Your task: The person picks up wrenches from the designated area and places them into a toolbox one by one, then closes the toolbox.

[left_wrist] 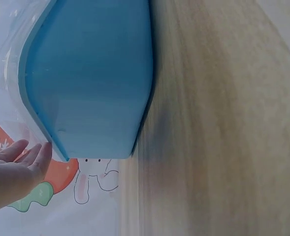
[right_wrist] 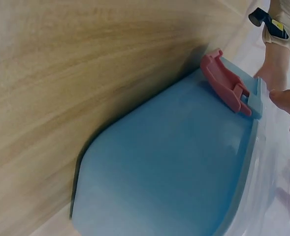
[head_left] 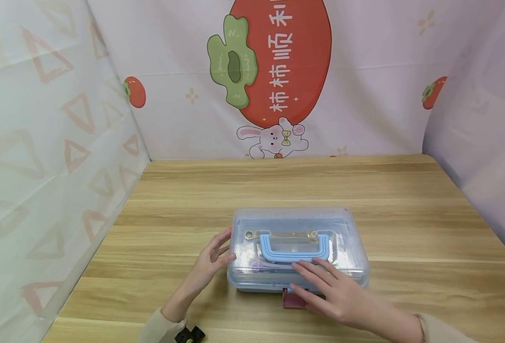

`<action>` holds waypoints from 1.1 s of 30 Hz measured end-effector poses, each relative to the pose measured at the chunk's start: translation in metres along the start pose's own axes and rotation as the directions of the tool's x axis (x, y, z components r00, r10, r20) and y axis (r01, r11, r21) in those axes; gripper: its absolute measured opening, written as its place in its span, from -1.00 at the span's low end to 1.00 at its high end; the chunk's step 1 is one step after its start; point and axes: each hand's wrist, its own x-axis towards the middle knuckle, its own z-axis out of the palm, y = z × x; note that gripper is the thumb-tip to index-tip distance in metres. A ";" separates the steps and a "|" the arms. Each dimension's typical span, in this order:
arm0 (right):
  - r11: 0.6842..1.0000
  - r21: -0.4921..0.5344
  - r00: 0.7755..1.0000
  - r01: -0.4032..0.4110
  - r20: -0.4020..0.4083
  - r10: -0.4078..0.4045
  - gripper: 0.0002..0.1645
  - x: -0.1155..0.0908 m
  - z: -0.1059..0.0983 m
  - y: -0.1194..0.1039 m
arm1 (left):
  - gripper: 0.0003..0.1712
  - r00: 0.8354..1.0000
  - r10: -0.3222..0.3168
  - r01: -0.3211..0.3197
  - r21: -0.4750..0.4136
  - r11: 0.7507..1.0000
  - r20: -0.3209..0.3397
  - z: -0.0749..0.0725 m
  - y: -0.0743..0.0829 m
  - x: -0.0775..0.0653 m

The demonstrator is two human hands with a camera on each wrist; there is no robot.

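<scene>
A storage box with a clear lid (head_left: 287, 216), a light blue base (left_wrist: 90, 83) and a blue carry handle (head_left: 293, 257) sits on the table. Its pink latch (right_wrist: 226, 81) juts out from the front, swung away from the lid. My left hand (head_left: 209, 259) is at the box's left side, fingertips against the lid's edge and thumb near the front corner. Over the front of the lid lies my right hand (head_left: 336, 290), fingers extended, tips by the handle and one finger just above the latch. Through the lid show gold ring-ended pieces and a purple ring, partly blurred by glare.
The wood-grain table (head_left: 184, 205) extends around the box on all sides. A printed cloth (head_left: 171, 124) hangs behind it, with more cloth at the left and right. A black wrist camera (head_left: 190, 334) is strapped at the left sleeve.
</scene>
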 end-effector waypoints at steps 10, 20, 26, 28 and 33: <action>0.992 -0.124 0.999 0.012 0.045 -0.007 -0.60 -0.011 0.013 -0.008 | -0.35 1.000 0.029 -0.029 0.003 1.000 0.011 0.002 -0.002 0.000; 0.968 -0.249 0.994 0.020 0.110 0.008 -0.53 -0.025 0.025 -0.011 | -0.35 0.999 0.038 -0.039 0.010 0.999 0.016 0.002 -0.003 0.000; 0.952 -0.304 0.995 0.029 0.100 0.002 -0.53 -0.028 0.030 -0.010 | -0.34 1.000 0.020 -0.020 0.010 1.000 0.002 0.002 -0.004 0.000; 0.948 -0.316 0.996 0.034 0.093 -0.005 -0.52 -0.027 0.031 -0.010 | -0.34 1.000 0.018 -0.018 0.011 1.000 -0.001 0.002 -0.004 0.000; 0.950 -0.308 0.997 0.053 0.076 -0.030 -0.52 -0.025 0.031 -0.008 | -0.34 1.000 0.024 -0.024 0.013 1.000 -0.007 0.002 -0.004 0.000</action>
